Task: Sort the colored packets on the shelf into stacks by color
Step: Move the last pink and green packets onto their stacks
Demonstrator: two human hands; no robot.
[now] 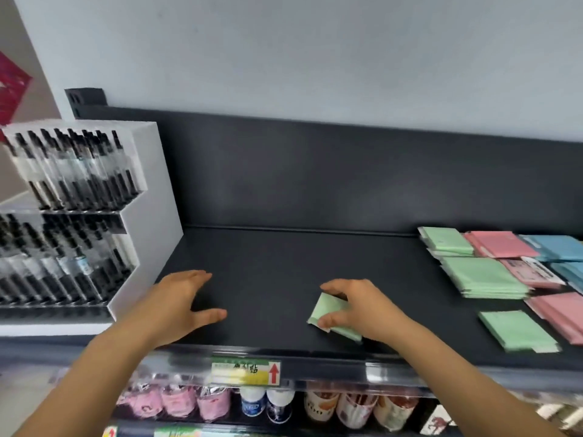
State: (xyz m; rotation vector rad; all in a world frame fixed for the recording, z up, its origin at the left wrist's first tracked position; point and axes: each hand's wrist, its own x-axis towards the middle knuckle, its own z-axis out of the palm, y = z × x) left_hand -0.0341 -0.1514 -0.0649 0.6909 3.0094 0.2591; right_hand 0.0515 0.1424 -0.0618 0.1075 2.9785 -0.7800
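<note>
Sorting step: as a judgement, a stray is on its way to its colour. One green packet [334, 315] is held over the bare middle of the shelf [268, 263], well apart from the piles at the right.
Right grip: the right hand [362, 310] pinches the packet between its thumb and curled fingers. The packet is tilted with one corner low; I cannot tell whether that corner touches the shelf.
Left grip: the left hand [179, 304] is spread wide with fingers straight and thumb out, and holds nothing. It lies over the front left of the shelf; contact is unclear.
Piles at right: the green piles [482, 277] lie nearest the hands, with the pink piles [501, 244] just beside them. The blue pile [558, 247] is furthest right and cut off by the frame edge.
Next move: it probably calls for a swing to the right and laying the packet flat and square on green. The front green pile [517, 335] is the closest, and the pink just beside it must be avoided.
Left of the shelf: a pen display [79, 200] stands near the left hand, out of the way.
</note>
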